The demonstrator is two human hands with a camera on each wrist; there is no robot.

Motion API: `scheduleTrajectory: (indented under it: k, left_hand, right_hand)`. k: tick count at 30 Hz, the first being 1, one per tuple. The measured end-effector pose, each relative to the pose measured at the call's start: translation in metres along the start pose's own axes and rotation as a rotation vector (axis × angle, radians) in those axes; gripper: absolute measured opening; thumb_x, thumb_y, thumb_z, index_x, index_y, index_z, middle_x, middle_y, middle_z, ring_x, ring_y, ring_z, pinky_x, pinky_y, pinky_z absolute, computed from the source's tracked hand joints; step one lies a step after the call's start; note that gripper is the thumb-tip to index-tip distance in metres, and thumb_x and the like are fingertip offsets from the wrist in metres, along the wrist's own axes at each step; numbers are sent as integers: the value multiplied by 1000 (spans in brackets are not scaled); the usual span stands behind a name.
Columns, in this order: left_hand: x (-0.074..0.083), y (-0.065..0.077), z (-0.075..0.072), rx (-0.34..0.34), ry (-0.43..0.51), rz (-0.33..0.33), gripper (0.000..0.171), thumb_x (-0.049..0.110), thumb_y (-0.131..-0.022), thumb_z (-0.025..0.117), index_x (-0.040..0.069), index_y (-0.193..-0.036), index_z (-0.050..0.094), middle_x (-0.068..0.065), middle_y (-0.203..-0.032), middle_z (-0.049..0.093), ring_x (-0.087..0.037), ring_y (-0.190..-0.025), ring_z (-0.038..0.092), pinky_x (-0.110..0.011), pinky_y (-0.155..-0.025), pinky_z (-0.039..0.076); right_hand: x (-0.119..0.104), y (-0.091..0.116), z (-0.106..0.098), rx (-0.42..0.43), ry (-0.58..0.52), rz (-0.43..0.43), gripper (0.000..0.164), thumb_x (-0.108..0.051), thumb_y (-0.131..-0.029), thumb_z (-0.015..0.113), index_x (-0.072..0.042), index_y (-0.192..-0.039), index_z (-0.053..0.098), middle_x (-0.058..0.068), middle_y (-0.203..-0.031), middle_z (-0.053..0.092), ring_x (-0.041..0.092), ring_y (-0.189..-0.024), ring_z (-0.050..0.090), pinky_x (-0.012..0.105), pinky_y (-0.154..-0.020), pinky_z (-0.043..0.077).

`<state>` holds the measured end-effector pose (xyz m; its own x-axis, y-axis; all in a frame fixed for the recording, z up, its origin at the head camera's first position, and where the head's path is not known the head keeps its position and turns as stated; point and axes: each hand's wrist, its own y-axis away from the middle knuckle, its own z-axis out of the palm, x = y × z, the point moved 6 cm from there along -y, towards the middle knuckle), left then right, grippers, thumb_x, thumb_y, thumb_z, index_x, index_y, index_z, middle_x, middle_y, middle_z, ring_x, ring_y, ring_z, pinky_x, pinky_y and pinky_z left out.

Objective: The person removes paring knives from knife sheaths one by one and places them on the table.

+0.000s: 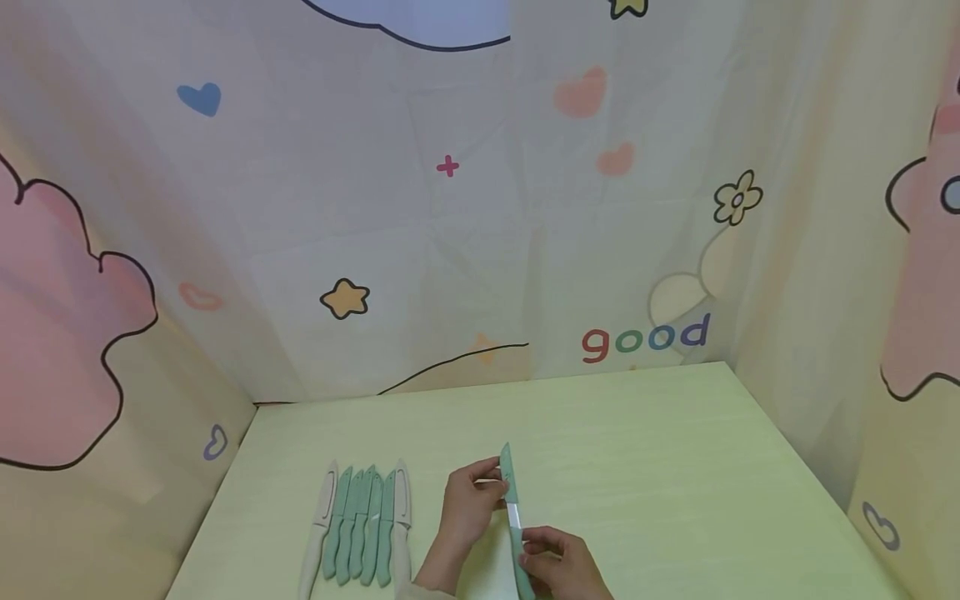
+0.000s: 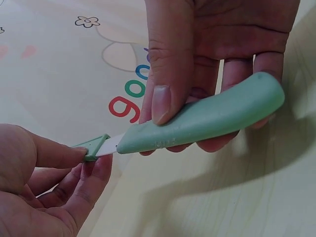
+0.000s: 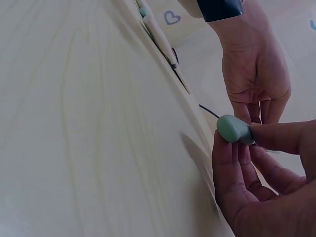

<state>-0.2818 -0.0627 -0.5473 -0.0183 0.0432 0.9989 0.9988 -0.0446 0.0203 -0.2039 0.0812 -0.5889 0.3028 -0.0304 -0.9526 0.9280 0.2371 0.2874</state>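
Note:
A green-handled knife (image 2: pixel 197 118) is held above the table, its green sheath (image 1: pixel 508 477) partly drawn off so that a short stretch of pale blade (image 1: pixel 513 515) shows between sheath and handle. My left hand (image 1: pixel 468 504) pinches the sheath between thumb and fingers. On the handle, the thumb and fingers of my right hand (image 1: pixel 564 567) grip from the right side. In the right wrist view the rounded handle end (image 3: pixel 233 129) points toward the camera, hiding the blade. Blade tip and edge stay covered by the sheath.
Left of my hands, several sheathed green knives (image 1: pixel 367 525) lie side by side on the light wooden table (image 1: pixel 637 467). A white knife (image 1: pixel 315 542) flanks them on the left, another white knife (image 1: pixel 402 500) on the right. Printed cloth (image 1: pixel 480 233) hangs behind the table and at both sides.

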Motion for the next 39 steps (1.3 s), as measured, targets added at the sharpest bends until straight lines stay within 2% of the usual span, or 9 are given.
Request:
scheduleTrajectory:
  k: [12, 19, 28, 39]
  left_hand:
    - [1, 0, 2, -25, 18, 13, 38, -7, -85, 64, -4, -122, 62, -19, -100, 62, -23, -84, 65, -32, -70, 61]
    - [1, 1, 1, -16, 45, 24, 38, -7, -84, 64, -6, -122, 61, -22, -101, 63, -26, -85, 65, -36, -71, 62]
    - [-1, -1, 2, -11, 32, 19, 37, -8, -84, 63, -4, -121, 63, -18, -98, 63, -22, -83, 65, -33, -68, 62]
    - [0, 0, 1, -14, 31, -3, 37, -5, -86, 64, -1, -123, 63, -19, -102, 62, -24, -86, 64, -34, -67, 62]
  right_hand:
    - [4, -1, 1, -6, -22, 11, 37, -8, -84, 68, 5, -118, 60, 10, -96, 60, 22, -78, 63, 36, -69, 60]
    - [4, 0, 2, -6, -3, 5, 36, -9, -84, 68, 5, -117, 60, 10, -96, 60, 22, -78, 62, 35, -68, 59]
    - [3, 1, 2, -13, -8, -4, 37, -10, -84, 69, 5, -117, 60, 10, -96, 59, 22, -77, 62, 35, -68, 59]
    - [5, 1, 1, -15, -7, 3, 38, -10, -84, 69, 6, -117, 60, 10, -95, 61, 22, -79, 63, 36, -69, 60]
